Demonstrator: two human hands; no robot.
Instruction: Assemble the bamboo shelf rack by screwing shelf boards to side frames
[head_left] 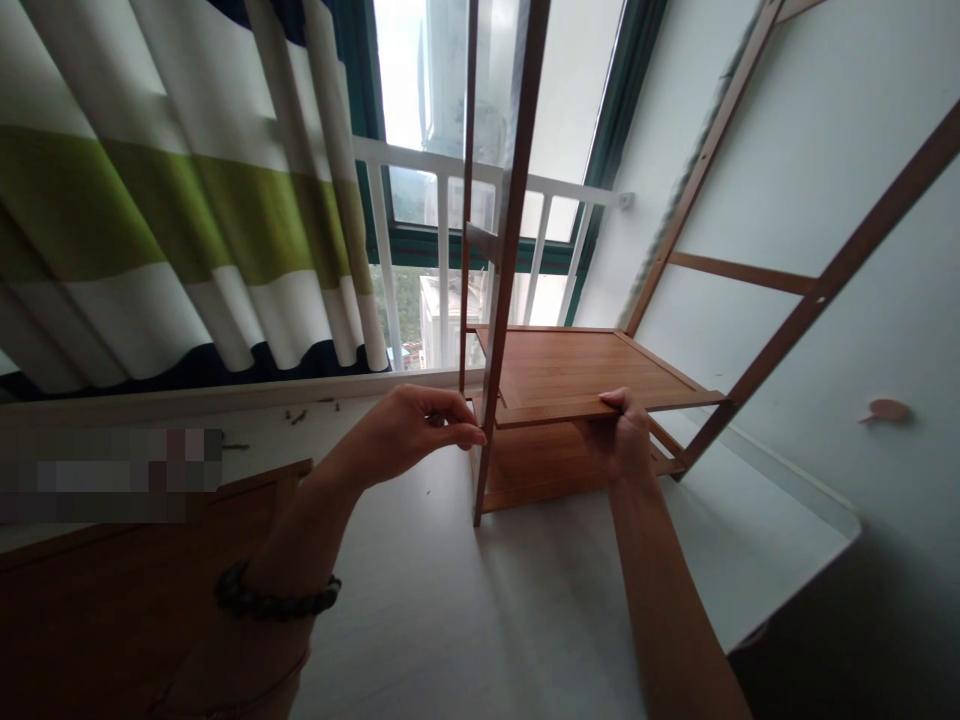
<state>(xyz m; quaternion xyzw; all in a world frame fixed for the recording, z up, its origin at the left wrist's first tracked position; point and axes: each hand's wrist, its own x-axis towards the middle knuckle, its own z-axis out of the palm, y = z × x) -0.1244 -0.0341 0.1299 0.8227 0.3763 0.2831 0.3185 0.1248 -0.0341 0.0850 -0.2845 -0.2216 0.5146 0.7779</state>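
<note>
The left hand [405, 430] has thumb and fingertips closed together at the front post [502, 300]; whether they pinch something small, I cannot tell. To their right, the right hand [628, 440] grips the upper shelf board [577, 365] by its front edge. Below those fingers lies the lower board [536, 465]. Left of the left fingers are small loose pieces [298, 415], then a wooden panel [82, 610]. Beyond both hands stands a white railing [442, 270], a curtain [255, 220] beside it.

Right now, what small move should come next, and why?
Perhaps steady the upper board against the left front post: your right hand grips the board's front edge, while your left hand has its fingertips at that post, near the board's corner.
</note>
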